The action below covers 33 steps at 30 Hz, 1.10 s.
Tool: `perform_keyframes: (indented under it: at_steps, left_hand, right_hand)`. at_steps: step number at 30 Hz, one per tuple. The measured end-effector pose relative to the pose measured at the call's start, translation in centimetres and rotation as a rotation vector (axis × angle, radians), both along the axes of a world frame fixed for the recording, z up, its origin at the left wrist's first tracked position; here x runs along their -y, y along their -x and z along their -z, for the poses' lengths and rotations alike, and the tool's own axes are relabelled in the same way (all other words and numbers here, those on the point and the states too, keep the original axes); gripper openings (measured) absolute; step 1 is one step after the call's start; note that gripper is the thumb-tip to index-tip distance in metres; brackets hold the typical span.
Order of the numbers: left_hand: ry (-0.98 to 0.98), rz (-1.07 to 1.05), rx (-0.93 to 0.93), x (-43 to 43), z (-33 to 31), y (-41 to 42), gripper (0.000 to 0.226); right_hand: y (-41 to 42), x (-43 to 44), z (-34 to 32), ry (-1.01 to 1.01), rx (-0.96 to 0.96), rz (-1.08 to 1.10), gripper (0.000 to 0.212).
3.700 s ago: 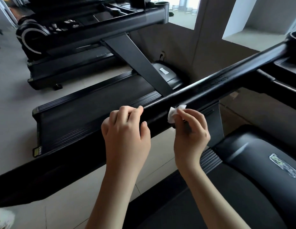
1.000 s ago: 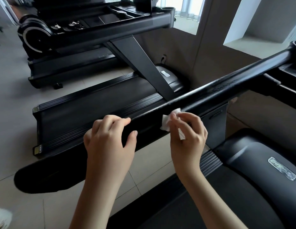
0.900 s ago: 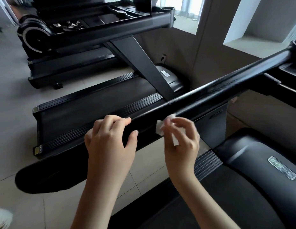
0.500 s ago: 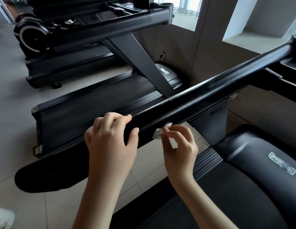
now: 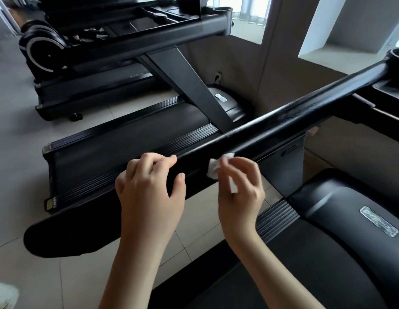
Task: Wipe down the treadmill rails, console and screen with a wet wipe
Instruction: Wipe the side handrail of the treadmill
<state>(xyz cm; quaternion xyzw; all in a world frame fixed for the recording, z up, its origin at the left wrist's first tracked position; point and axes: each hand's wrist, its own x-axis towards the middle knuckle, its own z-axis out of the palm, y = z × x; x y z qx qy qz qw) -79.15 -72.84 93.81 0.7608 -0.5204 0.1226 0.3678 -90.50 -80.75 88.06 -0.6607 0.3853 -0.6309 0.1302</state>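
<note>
Pale floor tiles [image 5: 13,157] are spread over the 9 o'clock side of the head view. A beige wall [image 5: 245,70] with a bright window recess [image 5: 350,23] is seen at 1 o'clock. Two more black machines are lined up toward 11 o'clock. The nearer is a neighbouring treadmill [image 5: 127,139], whose belt is crossed by a slanted upright. Behind it is a machine with a white-ringed wheel [image 5: 43,49]. A plug in a wall socket [image 5: 218,76] is made out just above that treadmill's motor hood.

The near treadmill's black rail [image 5: 294,117] is laid across the picture from 8 o'clock up to 2 o'clock, where it is joined to a round cup holder [image 5: 397,56]. Faint streaks are seen on its glossy top.

Just left of centre the rail is grasped by the left grip [image 5: 149,192]: the fingers [image 5: 158,159] are curled over the top and the thumb is set against the near face. Just beside it, toward 3 o'clock, the wet wipe [image 5: 213,169] is found, white and crumpled. It is pinched by the right grip [image 5: 240,192] between thumb and fingertips and pressed against the near face of the rail. The right grip is slightly blurred. The two grips are close together but apart, with a bare stretch of rail between them.

At 4 o'clock, below the rail, the near treadmill's motor hood [image 5: 341,204] with a silvery badge [image 5: 379,220] and the dark belt [image 5: 316,275] are seen. Both forearms are bare and are seen entering from 6 o'clock.
</note>
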Motion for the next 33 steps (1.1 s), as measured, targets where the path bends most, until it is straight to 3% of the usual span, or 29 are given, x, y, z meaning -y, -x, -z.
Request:
perform_keyframes:
  at_steps: [3,7,12,17,22,27,31,33]
  left_hand:
    - [-0.006,0.003,0.004,-0.1,0.0,0.0,0.040]
    - [-0.018,0.028,0.003,-0.2,-0.2,-0.2,0.039]
    - [-0.031,0.015,0.061,-1.6,-0.3,-0.6,0.034]
    - [-0.027,-0.062,0.045,-3.0,0.2,-1.7,0.030]
    - [0.003,-0.060,0.040,-3.0,0.4,-1.7,0.037]
    - [0.036,-0.067,0.045,-2.8,0.7,-1.7,0.031]
    - [0.045,-0.076,0.038,-2.9,0.7,-1.6,0.028]
    - [0.053,-0.069,0.043,-2.9,0.7,-1.7,0.031]
  right_hand:
    - [0.1,-0.1,-0.1,0.164,-0.180,-0.063,0.012]
    - [0.1,0.9,-0.5,0.038,-0.049,-0.001,0.020]
    - [-0.6,-0.5,-1.0,0.210,-0.260,-0.069,0.018]
    - [-0.1,0.2,-1.2,0.038,-0.101,0.072,0.014]
    - [-0.9,-1.7,-0.7,0.134,-0.212,-0.061,0.008]
    - [-0.6,-1.3,-0.8,-0.093,0.063,0.028,0.011]
    - [-1.4,-3.0,0.4,-0.026,-0.063,-0.088,0.003]
    - [-1.1,-2.3,1.0,-0.034,-0.020,-0.075,0.002]
